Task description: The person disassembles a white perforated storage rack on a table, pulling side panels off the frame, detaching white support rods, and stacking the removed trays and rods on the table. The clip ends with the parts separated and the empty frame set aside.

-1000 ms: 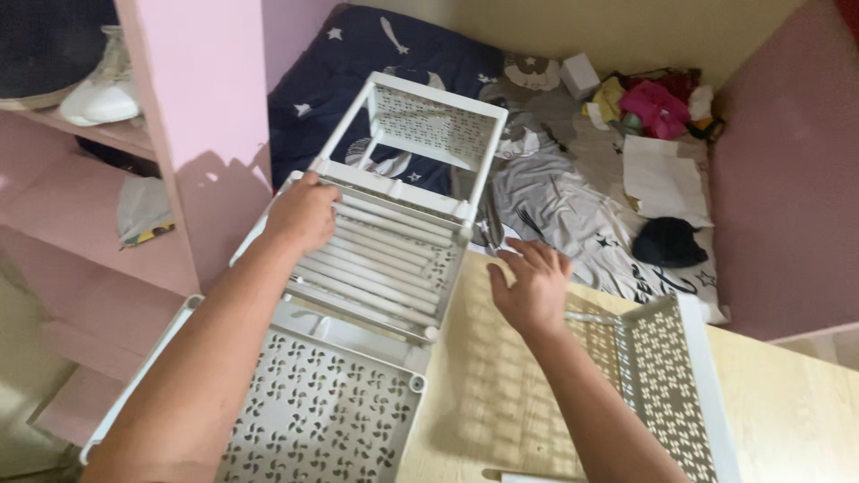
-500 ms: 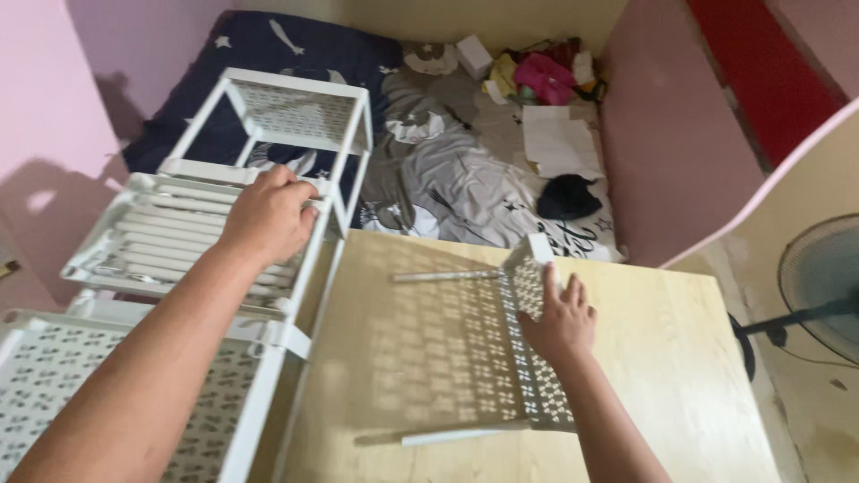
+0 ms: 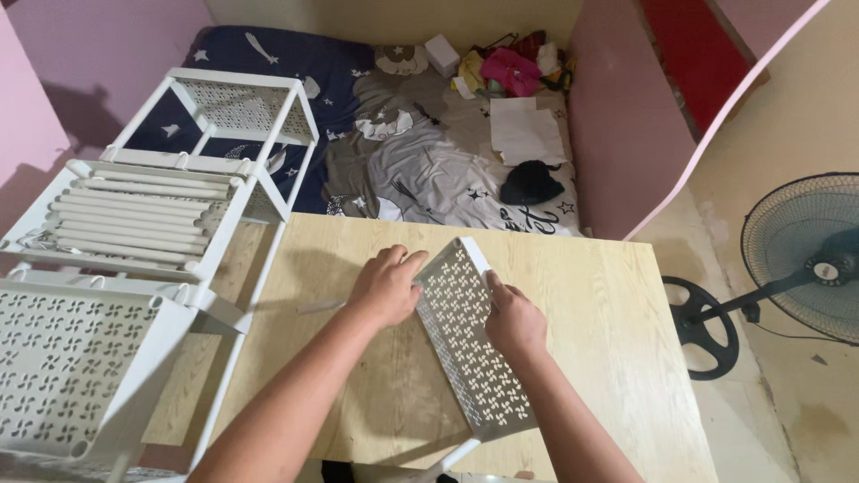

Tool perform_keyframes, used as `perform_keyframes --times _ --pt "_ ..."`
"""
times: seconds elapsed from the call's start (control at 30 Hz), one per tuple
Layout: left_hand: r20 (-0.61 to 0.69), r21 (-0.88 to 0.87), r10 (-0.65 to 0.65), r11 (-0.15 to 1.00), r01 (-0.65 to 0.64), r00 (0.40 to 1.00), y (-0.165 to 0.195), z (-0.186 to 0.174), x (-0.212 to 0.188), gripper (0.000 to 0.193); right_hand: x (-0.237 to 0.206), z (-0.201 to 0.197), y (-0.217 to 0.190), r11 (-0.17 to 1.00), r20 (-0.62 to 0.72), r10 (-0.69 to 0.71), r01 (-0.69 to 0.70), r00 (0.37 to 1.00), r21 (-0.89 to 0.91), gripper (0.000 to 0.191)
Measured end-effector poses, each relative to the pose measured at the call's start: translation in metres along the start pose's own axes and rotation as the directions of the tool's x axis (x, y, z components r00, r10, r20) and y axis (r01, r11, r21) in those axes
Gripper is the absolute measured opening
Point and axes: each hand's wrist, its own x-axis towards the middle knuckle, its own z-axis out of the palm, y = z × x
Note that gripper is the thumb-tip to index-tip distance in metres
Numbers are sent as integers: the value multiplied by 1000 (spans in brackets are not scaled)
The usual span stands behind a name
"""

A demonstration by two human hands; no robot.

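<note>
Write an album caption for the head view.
Both hands, left hand and right hand, grip a white perforated plastic shelf panel over a light wooden table.

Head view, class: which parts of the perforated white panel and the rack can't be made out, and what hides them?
- Perforated white panel: edges under the left hand and right hand are covered.
- Panel's underside: faces the wooden table.
- White rack: cut off by the left and bottom edges.

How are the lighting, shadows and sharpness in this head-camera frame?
Head view: even indoor light, no glare; soft shadows fall left of the white rack and beside the left hand; right hand and perforated panel sharp; slight wide-angle bend at the edges near the fan.
</note>
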Motion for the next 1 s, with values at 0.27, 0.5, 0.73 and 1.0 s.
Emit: perform_keyframes --times 0.27,0.5,0.73,1.0 --pt "156 231 -250 950 210 956 -3 37 -25 67 4 -38 25 986 -222 -157 166 962 23 50" --pt "408 324 -540 840 436 737 -42 60 -83 73 14 -25 16 918 -245 -394 394 886 -52 50" --pt "523 268 -520 852 449 675 -61 79 -113 70 13 -6 -24 874 -94 -484 485 870 -17 46" --pt "440 115 -474 872 475 763 -75 60 -83 64 -6 -23 -18 957 -204 -273 242 940 -161 63"
